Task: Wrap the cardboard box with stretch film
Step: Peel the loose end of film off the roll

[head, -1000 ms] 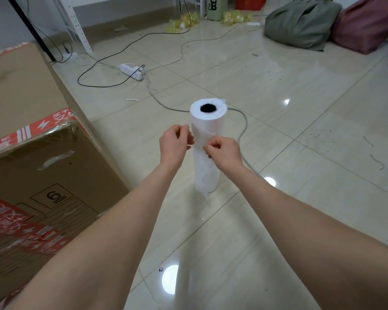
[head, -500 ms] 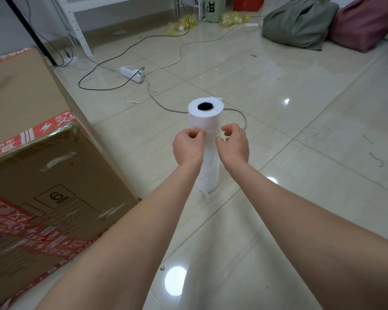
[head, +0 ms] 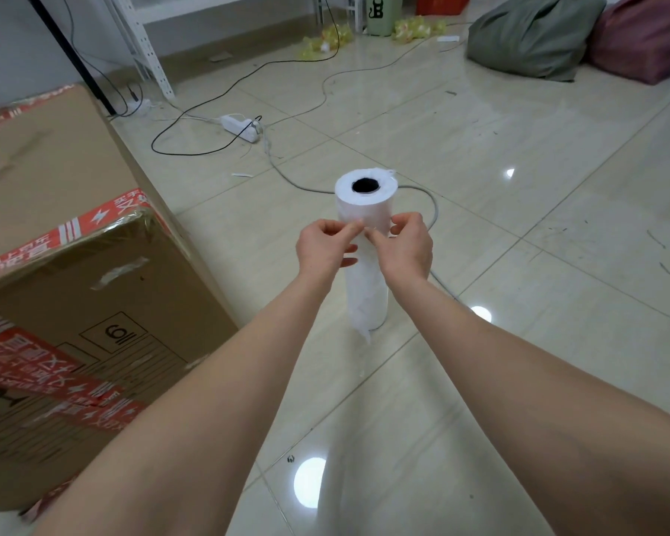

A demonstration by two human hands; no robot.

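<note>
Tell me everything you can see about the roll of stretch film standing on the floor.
The roll of stretch film is a tall white cylinder standing upright on the tiled floor, to the right of the cardboard box and apart from it. Its top end shows a dark hollow core. The film looks thin, slightly wrinkled plastic, with a loose tail hanging at the base. The left hand and right hand pinch at its upper part.

Box side showing upside-down printed mark reading "6ll"; red tape carrying white characters, unreadable; green bin bearing dark glyph.
</note>
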